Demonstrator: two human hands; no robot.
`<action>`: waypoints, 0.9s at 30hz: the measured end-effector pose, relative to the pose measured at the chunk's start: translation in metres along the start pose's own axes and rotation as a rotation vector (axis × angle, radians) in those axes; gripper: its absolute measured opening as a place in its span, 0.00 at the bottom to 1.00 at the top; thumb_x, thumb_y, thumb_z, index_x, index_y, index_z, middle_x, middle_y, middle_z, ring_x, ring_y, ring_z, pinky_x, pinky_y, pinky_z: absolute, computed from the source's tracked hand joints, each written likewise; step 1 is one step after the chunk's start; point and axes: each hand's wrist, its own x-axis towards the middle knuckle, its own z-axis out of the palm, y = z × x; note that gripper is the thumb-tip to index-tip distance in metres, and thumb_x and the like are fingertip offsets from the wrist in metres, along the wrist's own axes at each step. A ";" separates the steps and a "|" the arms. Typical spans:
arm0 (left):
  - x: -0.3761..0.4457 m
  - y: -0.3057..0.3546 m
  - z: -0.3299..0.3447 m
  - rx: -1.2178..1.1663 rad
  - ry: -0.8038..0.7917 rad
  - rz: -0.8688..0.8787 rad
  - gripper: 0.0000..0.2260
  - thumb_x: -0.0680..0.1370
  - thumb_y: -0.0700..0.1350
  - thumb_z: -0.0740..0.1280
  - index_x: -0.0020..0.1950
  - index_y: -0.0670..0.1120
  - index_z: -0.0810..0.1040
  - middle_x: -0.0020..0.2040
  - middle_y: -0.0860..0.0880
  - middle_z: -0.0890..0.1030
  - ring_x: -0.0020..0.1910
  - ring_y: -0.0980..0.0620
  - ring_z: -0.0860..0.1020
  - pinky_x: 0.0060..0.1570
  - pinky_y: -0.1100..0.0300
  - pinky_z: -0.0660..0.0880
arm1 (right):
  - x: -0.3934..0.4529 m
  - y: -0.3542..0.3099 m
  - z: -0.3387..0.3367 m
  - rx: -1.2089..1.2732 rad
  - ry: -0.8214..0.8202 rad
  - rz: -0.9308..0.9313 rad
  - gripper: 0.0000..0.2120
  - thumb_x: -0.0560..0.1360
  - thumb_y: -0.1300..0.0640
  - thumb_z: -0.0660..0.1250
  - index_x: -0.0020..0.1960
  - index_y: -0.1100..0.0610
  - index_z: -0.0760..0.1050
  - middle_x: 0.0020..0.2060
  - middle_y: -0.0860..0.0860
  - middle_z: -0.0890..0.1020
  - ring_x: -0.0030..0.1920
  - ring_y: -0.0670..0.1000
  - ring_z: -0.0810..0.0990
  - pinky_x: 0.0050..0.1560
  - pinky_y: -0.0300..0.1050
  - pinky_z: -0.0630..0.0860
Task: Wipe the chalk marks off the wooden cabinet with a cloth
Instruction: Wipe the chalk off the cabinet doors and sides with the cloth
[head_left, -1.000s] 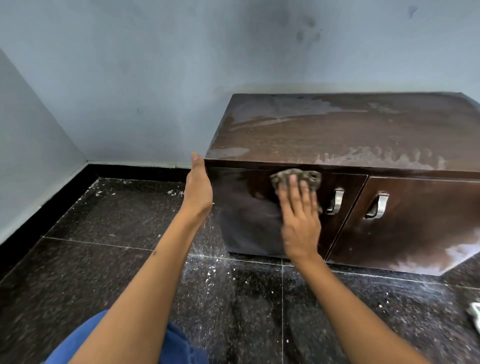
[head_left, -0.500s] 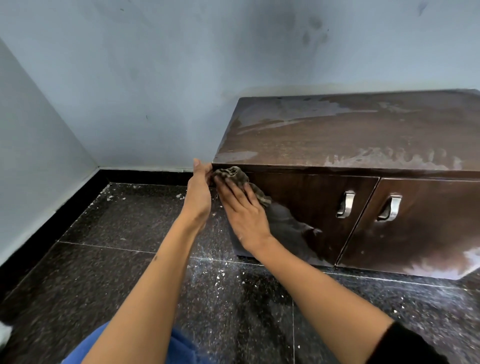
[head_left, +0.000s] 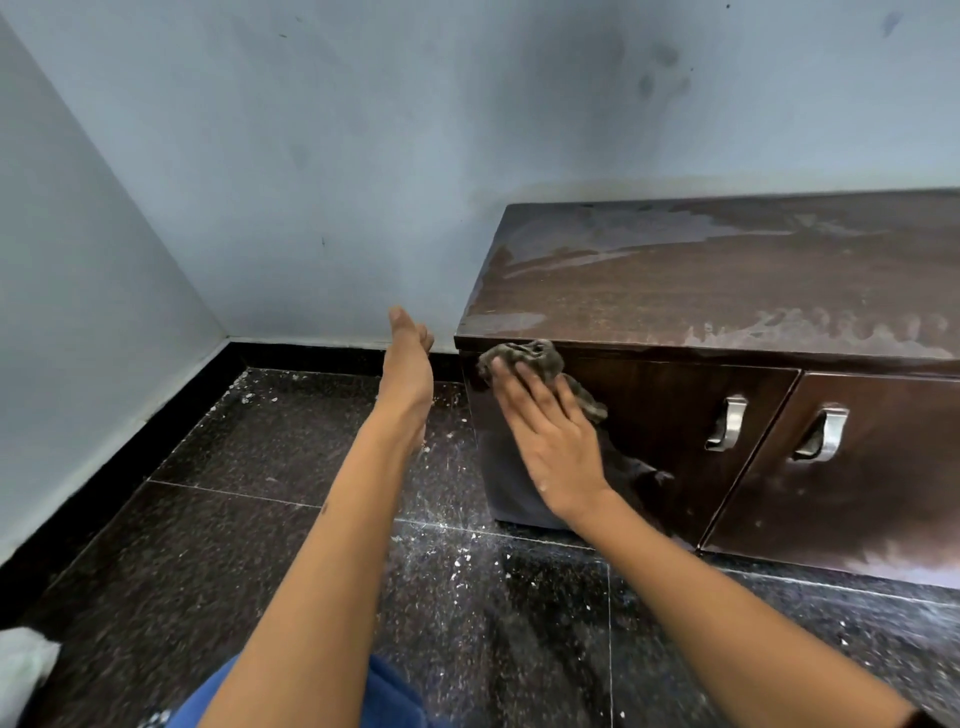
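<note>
A: Hands? Right hand (head_left: 550, 436): fingers straight, flat on the cloth (head_left: 535, 364), pressing it against the cabinet (head_left: 727, 280) front, at the top left corner of the left door (head_left: 649, 426). Left hand (head_left: 408, 374): fingers straight and together, holding nothing, in the air just left of the cabinet's left edge. I cannot tell whether it touches the side panel.

B: Surface?

A: Cabinet top is dark wood with pale chalk smears (head_left: 810, 332) along the front edge and across the back left. More pale haze low on the right door (head_left: 857, 488). Each door carries a metal handle (head_left: 727, 422), right of the cloth.

B: Room?

A: Cabinet stands against a pale blue wall (head_left: 363, 156), which shows dark smudges above it. Floor (head_left: 260, 519) in front and left of the cabinet is dark speckled tile with white flecks. Black skirting runs along the wall base.
</note>
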 end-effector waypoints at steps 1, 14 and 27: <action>-0.001 0.001 0.000 0.002 -0.004 0.000 0.29 0.83 0.55 0.41 0.73 0.37 0.60 0.73 0.42 0.65 0.73 0.50 0.63 0.73 0.56 0.54 | 0.007 -0.007 0.001 0.001 -0.013 -0.046 0.26 0.77 0.62 0.54 0.75 0.58 0.59 0.75 0.49 0.61 0.74 0.49 0.58 0.74 0.49 0.50; 0.000 -0.014 0.007 0.236 -0.202 -0.024 0.30 0.81 0.60 0.41 0.76 0.44 0.54 0.71 0.47 0.68 0.70 0.52 0.65 0.71 0.55 0.55 | -0.062 0.024 0.030 -0.219 -0.317 -0.479 0.26 0.73 0.61 0.51 0.71 0.59 0.67 0.73 0.48 0.62 0.72 0.49 0.61 0.75 0.52 0.36; -0.020 -0.037 0.002 1.436 -0.141 0.741 0.28 0.81 0.56 0.42 0.76 0.43 0.37 0.77 0.46 0.37 0.75 0.51 0.36 0.72 0.45 0.35 | -0.037 0.011 0.036 -0.157 -0.215 -0.501 0.27 0.69 0.55 0.70 0.67 0.59 0.71 0.67 0.49 0.74 0.70 0.50 0.67 0.74 0.51 0.50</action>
